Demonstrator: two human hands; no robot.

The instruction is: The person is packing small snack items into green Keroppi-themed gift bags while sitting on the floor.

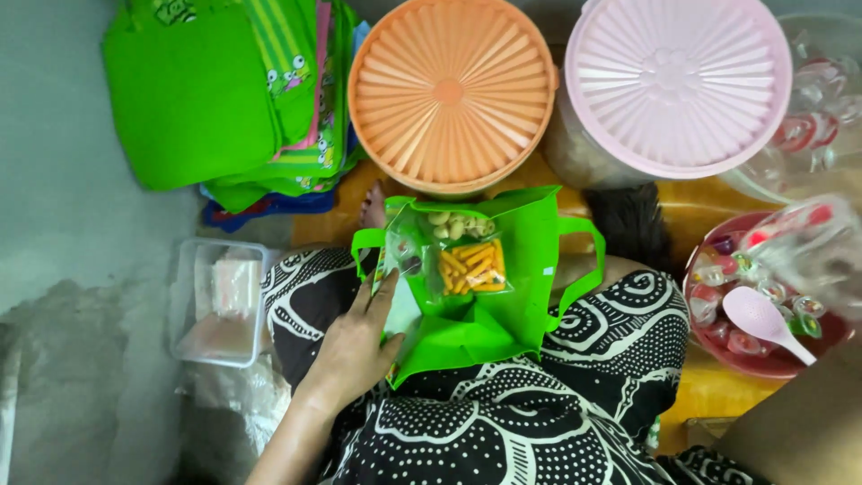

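1. Green non-woven fabric fills the middle of the head view: a small green tote bag (503,296) lies on your lap, mouth turned away from you, its long axis running from your body toward the orange ribbed lid (451,94) beyond it.
2. Your left hand (355,346) rests flat on the bag's left edge, fingers stretched forward and loosely spread; that grip is wide and closes on nothing, only pressing the fabric.
3. Clear snack packet (462,256), with pale round pieces above and orange sticks below, sits in the bag's mouth, just right of and forward from your fingertips; your left hand is the nearer one.
4. Your right hand is not in view, so you cannot tell its grip.
5. Left of you stand a stack of green bags (215,99) and a clear plastic box (220,301); right of you, a pink lid (678,81) and a red bowl (763,364) of wrapped sweets with a pink spoon (763,319) lying in it.
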